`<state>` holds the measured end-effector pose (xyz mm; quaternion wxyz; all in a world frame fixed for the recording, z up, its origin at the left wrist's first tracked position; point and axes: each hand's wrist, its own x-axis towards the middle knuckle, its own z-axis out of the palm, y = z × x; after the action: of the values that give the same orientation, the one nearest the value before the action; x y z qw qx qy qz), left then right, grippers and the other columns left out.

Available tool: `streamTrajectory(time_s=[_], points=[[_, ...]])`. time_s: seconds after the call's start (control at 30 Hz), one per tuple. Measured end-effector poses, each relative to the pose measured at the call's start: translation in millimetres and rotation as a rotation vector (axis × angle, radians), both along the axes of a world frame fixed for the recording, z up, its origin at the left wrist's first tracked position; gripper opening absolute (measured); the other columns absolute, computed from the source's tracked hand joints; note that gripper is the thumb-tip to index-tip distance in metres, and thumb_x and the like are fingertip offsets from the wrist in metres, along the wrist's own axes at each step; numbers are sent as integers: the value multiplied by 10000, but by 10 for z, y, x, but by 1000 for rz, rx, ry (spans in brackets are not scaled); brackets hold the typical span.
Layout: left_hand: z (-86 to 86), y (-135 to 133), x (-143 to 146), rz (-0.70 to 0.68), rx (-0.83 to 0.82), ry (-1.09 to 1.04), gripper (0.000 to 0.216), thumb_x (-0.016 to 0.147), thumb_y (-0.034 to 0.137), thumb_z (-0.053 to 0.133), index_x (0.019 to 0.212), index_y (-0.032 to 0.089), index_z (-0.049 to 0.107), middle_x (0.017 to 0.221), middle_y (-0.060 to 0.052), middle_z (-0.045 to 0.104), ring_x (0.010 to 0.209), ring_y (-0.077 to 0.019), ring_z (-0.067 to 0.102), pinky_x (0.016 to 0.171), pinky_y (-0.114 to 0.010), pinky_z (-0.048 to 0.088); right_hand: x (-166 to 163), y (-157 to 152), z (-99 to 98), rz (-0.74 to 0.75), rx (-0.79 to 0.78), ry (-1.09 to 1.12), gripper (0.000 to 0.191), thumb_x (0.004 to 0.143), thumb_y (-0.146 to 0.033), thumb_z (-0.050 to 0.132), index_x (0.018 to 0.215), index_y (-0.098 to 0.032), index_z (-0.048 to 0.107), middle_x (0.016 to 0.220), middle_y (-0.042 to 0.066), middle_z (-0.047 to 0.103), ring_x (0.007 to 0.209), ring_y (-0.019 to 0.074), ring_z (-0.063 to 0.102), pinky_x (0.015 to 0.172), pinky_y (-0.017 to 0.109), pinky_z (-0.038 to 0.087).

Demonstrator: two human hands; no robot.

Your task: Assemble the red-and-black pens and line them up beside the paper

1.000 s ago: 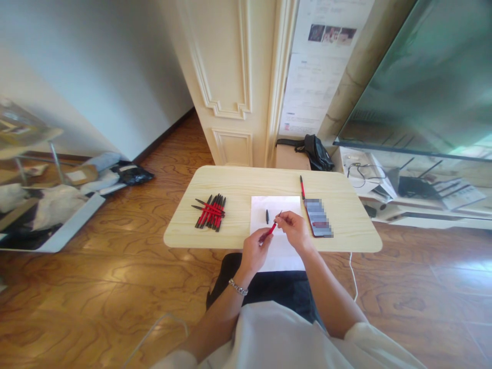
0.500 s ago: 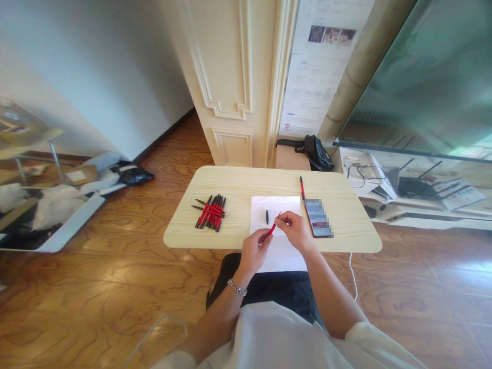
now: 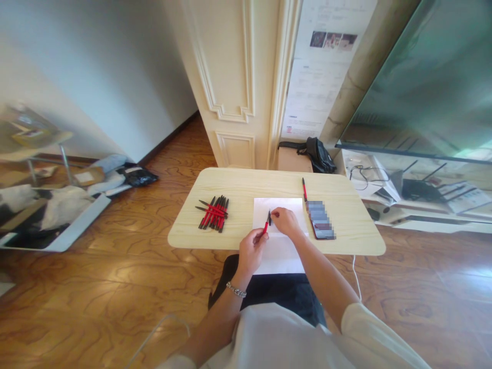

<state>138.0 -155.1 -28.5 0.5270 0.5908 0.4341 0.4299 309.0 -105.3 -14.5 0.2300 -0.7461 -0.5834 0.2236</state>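
My left hand is closed around the red barrel of a pen, whose thin dark tip points up and away from me. Just beyond that tip, a small black pen cap lies on a white sheet of paper. The fingers of my right hand are pinched together at the cap's far end; their grip on it is partly hidden. To the left is a crisscrossed pile of several red and black pens.
On the right of the pale wooden table lie a phone and another red and black pen. A black bag rests on a box behind the table. A white cable hangs at the right edge.
My right hand has left the pen's tip and moved forward and left to the black cap. The pen in my left hand has shifted slightly left and tilted more upright.
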Motion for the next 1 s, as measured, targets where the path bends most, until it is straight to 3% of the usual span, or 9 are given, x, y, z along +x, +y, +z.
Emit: streamTrajectory(time_s=[0.23,0.43,0.6,0.7,0.83,1.0], points=[[-61,39,-60,25,-11,-13,284,833,387,595,999,158,629,891,-71,700,832,-188,663,773,-297,506,-75,68,107,-11,-149,-201,250,841,-288,491,978,-260,699,1026,77,700,982,231,630,821,310,445],[-26,52,-27,32,-7,-29,275,827,383,601,984,160,632,890,-72,708,840,-188,668,791,-304,509,-142,127,235,13,-265,-329,303,846,-303,484,1010,-157,692,1014,187,680,965,294,637,778,362,469],[5,51,-41,48,10,-7,264,828,382,600,975,165,635,908,-76,711,845,-189,670,791,-305,511,-213,107,290,75,-294,-387,266,826,-210,501,1011,-127,673,1029,204,666,986,299,631,809,376,462],[-5,47,-64,55,19,3,268,836,389,592,980,167,629,907,-76,709,847,-193,671,799,-311,513,-209,7,256,57,-236,-394,236,809,-164,519,1004,-127,647,1057,196,651,1022,292,614,851,385,442],[-22,34,-68,52,26,17,273,837,396,591,991,172,625,929,-76,707,856,-196,672,810,-318,516,-88,-136,179,-44,-64,-186,237,853,-164,466,1042,-137,607,957,143,677,963,242,627,849,355,435],[0,4,-2,36,34,23,279,833,392,595,1006,176,633,943,-76,709,852,-195,675,807,-319,524,99,-217,261,-96,193,517,274,847,-284,472,1034,-161,631,829,57,673,736,151,618,656,257,465]])
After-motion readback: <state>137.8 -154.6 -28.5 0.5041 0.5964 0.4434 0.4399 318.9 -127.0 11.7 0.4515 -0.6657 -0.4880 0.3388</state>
